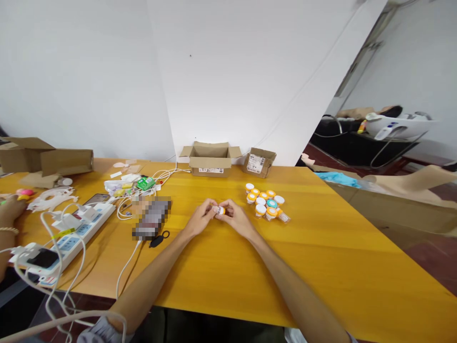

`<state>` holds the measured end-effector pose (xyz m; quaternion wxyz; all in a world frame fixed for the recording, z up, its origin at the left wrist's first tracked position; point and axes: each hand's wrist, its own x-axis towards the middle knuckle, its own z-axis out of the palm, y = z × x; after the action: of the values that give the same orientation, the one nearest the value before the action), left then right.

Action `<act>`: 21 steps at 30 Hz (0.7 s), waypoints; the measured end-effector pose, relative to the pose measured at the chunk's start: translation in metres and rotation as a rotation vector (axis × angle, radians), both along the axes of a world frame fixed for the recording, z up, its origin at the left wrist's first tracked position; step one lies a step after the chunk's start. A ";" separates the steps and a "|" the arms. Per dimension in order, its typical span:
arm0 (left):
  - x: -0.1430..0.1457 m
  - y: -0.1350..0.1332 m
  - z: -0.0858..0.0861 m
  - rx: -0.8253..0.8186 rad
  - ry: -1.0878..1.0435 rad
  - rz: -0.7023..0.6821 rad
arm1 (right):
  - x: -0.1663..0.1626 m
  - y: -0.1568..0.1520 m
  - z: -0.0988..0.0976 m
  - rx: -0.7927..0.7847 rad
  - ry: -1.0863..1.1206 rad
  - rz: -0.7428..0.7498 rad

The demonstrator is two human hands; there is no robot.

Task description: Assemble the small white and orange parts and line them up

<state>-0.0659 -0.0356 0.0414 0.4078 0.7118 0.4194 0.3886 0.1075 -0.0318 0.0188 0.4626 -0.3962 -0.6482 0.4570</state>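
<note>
Over the middle of the table, both hands are closed around a small clear container with an orange lid (220, 210). My left hand (201, 218) pinches its pale end, while my right hand (236, 219) grips the orange end. Fingers cover part of it, so its full shape is hidden. To the right of my right hand stands a cluster of similar small containers with white and orange lids (260, 209). One of them has a teal lid (272, 203). At the cluster's near right edge, one container (283, 216) lies on its side.
Two cardboard boxes, an open one (210, 164) and a smaller one (260, 163), stand by the wall. Left are a phone (153, 219), a power strip (80, 233) with tangled white cables, and a green packet (145, 183). Another person's hand (12, 209) is at far left.
</note>
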 end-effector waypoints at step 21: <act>-0.001 0.004 -0.006 0.071 0.030 0.051 | -0.003 -0.005 0.003 0.025 -0.029 -0.053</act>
<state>-0.0669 -0.0319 0.0351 0.3661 0.7207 0.4293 0.4028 0.1041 -0.0370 0.0223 0.4700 -0.4140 -0.6499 0.4304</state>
